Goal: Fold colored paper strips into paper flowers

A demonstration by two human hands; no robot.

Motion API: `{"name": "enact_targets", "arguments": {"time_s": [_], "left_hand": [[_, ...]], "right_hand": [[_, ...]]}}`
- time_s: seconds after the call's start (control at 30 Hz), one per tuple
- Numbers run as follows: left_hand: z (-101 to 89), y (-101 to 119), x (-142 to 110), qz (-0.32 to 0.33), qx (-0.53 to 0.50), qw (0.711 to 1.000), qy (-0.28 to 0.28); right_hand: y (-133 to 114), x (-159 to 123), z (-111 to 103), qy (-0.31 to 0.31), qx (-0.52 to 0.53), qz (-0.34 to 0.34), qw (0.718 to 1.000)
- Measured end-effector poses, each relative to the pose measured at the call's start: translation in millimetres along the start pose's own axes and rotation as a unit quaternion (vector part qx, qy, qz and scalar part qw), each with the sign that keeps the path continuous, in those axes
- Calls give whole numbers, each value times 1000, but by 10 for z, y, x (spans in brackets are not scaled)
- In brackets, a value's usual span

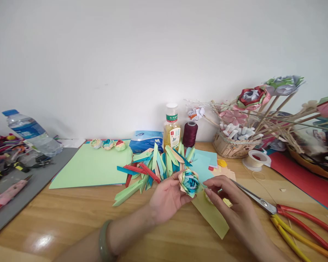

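Observation:
A layered paper flower (190, 182) in blue, green and cream sits in the fingers of my left hand (166, 199), its open centre facing up. At the flower's right edge my right hand (232, 199) has its thumb and fingertips drawn together. Whatever they pinch is too small to make out. Under my right hand lies a yellow-green paper strip (213, 216), partly covered. Just behind the flower, folded paper strips (153, 165) in green, blue, red and peach are heaped on the table.
Scissors (272, 208) with red and yellow handles lie at right, near a thread spool (257, 159). Behind stand a tissue pack (146, 140), a bottle (172, 127), a maroon thread cone (190, 134) and a basket (229, 145). Green paper sheets (95, 167) lie left.

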State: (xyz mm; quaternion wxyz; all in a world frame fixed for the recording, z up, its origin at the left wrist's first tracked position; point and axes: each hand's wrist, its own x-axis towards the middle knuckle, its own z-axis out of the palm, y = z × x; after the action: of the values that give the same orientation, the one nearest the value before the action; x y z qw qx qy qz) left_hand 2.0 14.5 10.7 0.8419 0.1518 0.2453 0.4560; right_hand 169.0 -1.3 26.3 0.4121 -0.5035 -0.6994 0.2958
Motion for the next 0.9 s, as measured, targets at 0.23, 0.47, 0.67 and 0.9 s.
{"name": "enact_targets", "arguments": {"time_s": [0.23,0.47,0.67,0.9], "left_hand": [[-19,0,-24,-22,34,999,-22],[-27,-17,-22,-32,62,997,-38],[-34,-32,-37,-29,105,994,-27],[-16,-36,-51,-37,147,988,-9]], "right_hand": [[-3,-10,4,-3,-26,-43,999],[19,-35,1,1,-60,-83,995],[36,-61,-2,-1,-79,-120,990],[38,-49,-17,17,-77,-151,985]]}}
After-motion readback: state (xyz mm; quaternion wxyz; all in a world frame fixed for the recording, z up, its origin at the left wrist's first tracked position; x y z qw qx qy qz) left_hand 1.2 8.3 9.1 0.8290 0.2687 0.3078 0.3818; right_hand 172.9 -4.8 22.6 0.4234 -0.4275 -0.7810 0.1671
